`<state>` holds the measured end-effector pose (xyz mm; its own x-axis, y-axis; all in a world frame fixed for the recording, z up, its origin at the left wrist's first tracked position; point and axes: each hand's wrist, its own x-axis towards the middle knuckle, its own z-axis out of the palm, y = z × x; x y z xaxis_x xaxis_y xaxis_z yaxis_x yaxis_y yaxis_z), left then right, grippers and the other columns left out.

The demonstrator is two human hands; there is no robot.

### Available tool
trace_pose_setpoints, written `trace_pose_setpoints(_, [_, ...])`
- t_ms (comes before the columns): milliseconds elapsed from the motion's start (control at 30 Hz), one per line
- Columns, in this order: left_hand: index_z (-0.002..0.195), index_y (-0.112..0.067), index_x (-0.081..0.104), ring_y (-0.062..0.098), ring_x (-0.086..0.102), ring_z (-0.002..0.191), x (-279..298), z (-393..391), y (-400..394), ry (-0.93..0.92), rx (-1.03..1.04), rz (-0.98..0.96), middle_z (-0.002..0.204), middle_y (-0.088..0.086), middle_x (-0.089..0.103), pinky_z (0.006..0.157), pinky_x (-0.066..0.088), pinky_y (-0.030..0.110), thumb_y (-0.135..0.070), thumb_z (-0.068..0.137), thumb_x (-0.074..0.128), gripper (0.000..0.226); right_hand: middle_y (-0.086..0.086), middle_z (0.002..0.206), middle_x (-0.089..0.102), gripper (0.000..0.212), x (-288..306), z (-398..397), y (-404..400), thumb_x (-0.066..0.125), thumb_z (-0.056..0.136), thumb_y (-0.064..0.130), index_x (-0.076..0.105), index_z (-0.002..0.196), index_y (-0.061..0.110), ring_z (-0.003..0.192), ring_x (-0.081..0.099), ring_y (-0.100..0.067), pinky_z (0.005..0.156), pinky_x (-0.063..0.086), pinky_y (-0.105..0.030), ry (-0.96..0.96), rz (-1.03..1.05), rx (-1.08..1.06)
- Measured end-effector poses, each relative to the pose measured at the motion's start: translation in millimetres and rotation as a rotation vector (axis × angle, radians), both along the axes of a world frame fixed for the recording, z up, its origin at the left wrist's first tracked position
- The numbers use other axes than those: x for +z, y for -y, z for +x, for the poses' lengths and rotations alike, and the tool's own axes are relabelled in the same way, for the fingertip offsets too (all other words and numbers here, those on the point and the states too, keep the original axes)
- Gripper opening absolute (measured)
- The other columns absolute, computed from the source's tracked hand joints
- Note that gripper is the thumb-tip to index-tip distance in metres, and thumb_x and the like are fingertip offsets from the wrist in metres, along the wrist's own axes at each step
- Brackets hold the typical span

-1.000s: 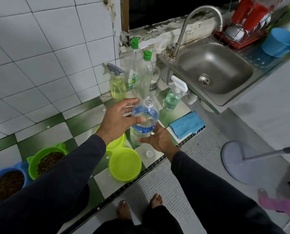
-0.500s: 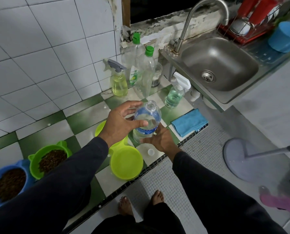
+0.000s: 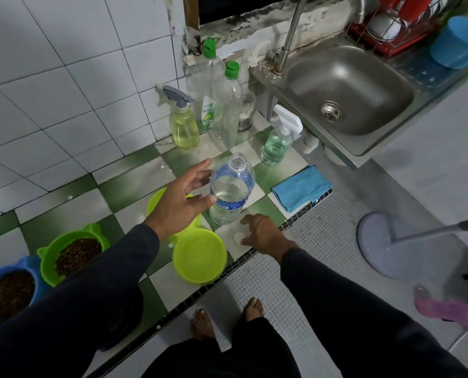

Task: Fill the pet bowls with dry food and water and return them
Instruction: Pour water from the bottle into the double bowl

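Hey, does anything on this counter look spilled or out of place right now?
The water bottle stands uncapped; its white cap lies loose on the counter by the right hand. No spill shows.

The person wears a dark top with long sleeves down to the wrists, dark trousers, and has bare feet.
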<state>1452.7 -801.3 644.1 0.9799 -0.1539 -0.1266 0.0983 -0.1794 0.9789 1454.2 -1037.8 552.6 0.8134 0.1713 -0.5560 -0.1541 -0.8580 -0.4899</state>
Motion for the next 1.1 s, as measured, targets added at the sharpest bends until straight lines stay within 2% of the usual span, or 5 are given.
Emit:
trace_pose_setpoints(233, [0.151, -0.039, 0.04, 0.002, 0.047, 0.136, -33.5, 3.2, 7.9, -0.136, -0.089, 0.093, 0.143, -0.023, 0.054, 0.098, 0.046, 0.025, 0.0, 0.082, 0.082, 0.089, -0.007, 0.124, 0.044, 0.056, -25.9, -21.4, -4.7, 0.077, 0.085, 0.027, 0.055, 0.136, 0.021, 0.106, 0.056, -0.025, 0.096, 0.048, -0.033, 0.151, -0.069, 0.203])
trace_pose_setpoints(467, [0.139, -0.042, 0.046, -0.004, 0.054, 0.125, -58.0, 11.3, 18.3, -0.187, -0.083, 0.139, 0.13, -0.023, 0.062, 0.104, 0.051, 0.033, -0.008, 0.072, 0.092, 0.088, -0.007, 0.1, 0.054, 0.035, -18.8, -25.8, 0.8, 0.073, 0.08, 0.019, 0.065, 0.113, 0.009, 0.087, 0.059, -0.029, 0.067, 0.031, -0.019, 0.297, 0.054, 0.026])
trace_pose_setpoints(800, [0.13, -0.041, 0.054, -0.012, 0.059, 0.104, -67.3, 15.6, 22.6, -0.159, -0.023, 0.147, 0.116, -0.025, 0.068, 0.098, 0.054, 0.033, -0.015, 0.067, 0.097, 0.08, 0.003, 0.078, 0.064, 0.027, 105.2, -23.0, 0.9, 0.078, 0.07, 0.01, 0.065, 0.093, 0.017, 0.071, 0.06, -0.013, 0.066, 0.051, -0.024, 0.64, 0.376, -0.246])
trace_pose_setpoints(933, [0.124, -0.043, 0.055, -0.013, 0.062, 0.1, -64.8, 14.3, 24.5, -0.145, -0.01, 0.13, 0.114, -0.024, 0.07, 0.087, 0.053, 0.022, -0.011, 0.068, 0.096, 0.077, 0.009, 0.084, 0.066, 0.027, 162.1, -11.9, -10.1, 0.08, 0.074, 0.007, 0.062, 0.092, 0.017, 0.078, 0.064, -0.011, 0.063, 0.053, -0.023, 0.739, 0.535, -0.25])
trace_pose_setpoints(1100, [0.128, -0.042, 0.053, -0.004, 0.063, 0.109, -63.1, 13.2, 23.5, -0.156, -0.015, 0.126, 0.122, -0.017, 0.07, 0.093, 0.054, 0.027, -0.011, 0.069, 0.095, 0.078, 0.01, 0.096, 0.071, 0.027, 200.6, 9.2, -28.1, 0.081, 0.079, 0.017, 0.055, 0.084, 0.024, 0.075, 0.065, -0.011, 0.066, 0.055, -0.026, 0.848, 0.509, -0.178])
